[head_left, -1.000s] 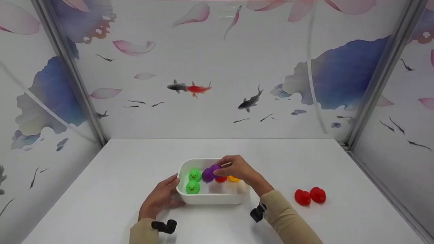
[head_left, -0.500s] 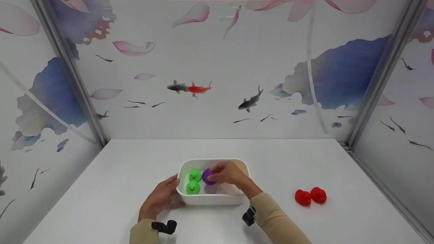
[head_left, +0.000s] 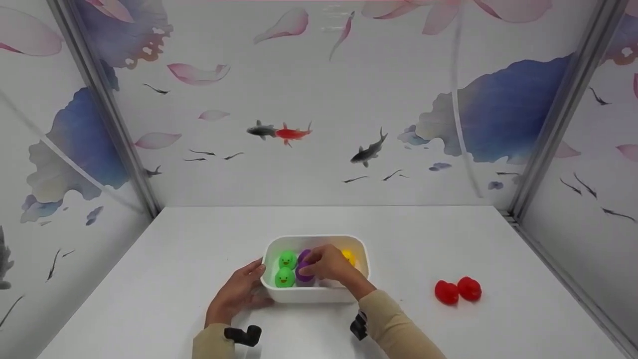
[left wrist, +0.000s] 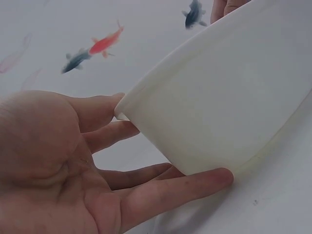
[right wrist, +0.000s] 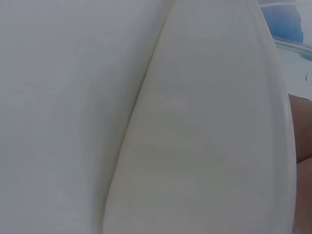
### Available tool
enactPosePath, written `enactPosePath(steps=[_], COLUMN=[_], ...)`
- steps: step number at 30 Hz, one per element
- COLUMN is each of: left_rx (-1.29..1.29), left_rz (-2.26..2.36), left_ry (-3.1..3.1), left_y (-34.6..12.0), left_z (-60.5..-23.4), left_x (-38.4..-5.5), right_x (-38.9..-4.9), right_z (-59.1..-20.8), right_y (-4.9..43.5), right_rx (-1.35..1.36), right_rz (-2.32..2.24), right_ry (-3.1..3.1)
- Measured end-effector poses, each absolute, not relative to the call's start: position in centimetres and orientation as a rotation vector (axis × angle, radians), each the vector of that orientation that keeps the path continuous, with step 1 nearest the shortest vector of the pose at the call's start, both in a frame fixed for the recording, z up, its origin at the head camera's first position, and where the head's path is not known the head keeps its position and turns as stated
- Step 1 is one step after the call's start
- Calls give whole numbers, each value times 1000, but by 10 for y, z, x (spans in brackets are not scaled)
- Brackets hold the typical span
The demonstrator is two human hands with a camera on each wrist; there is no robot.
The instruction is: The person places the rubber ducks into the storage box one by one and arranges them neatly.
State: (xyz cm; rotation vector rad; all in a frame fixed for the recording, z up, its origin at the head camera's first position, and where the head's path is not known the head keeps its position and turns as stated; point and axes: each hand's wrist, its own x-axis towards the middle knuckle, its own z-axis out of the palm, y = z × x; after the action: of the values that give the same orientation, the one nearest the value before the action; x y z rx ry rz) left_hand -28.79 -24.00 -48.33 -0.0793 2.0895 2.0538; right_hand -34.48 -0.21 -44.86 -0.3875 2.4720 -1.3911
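Observation:
In the head view, a white plastic box (head_left: 314, 295) lies in front of me. My left hand (head_left: 238, 291) holds its left end; in the left wrist view the thumb meets the rim and the fingers lie along the outer wall. My right hand (head_left: 329, 265) reaches inside and pinches a purple rubber duck (head_left: 303, 272) near the box floor. Another purple duck (head_left: 304, 256) sits just behind, partly covered by the fingers. Two green ducks (head_left: 285, 277) stand one before the other at the left end. A yellow duck (head_left: 348, 257) shows beyond the right hand.
Two red ducks (head_left: 458, 290) lie side by side on the white table (head_left: 408, 239), right of the box. A printed wall panel (head_left: 319, 169) rises behind the table, with side panels left and right. The box wall (right wrist: 204, 117) fills most of the right wrist view.
My right hand has brought a purple duck down into the box and shifted toward the near side. The yellow duck, covered half a second ago, shows again. The left hand keeps its place.

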Motion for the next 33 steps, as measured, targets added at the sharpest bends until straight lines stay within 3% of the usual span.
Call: enactPosePath(steps=[23,33], left_rx=[-96,-95], left_rz=[2053,2070], left_ry=[2097,2062], left_y=[-239,-242], left_z=[-483,-482], left_x=[-288,-288], right_x=[-341,-337], right_z=[-456,-440], right_y=[-8,31], right_rx=[-389,-624], right_rz=[-1362,-1436], right_ry=[2588,2568])
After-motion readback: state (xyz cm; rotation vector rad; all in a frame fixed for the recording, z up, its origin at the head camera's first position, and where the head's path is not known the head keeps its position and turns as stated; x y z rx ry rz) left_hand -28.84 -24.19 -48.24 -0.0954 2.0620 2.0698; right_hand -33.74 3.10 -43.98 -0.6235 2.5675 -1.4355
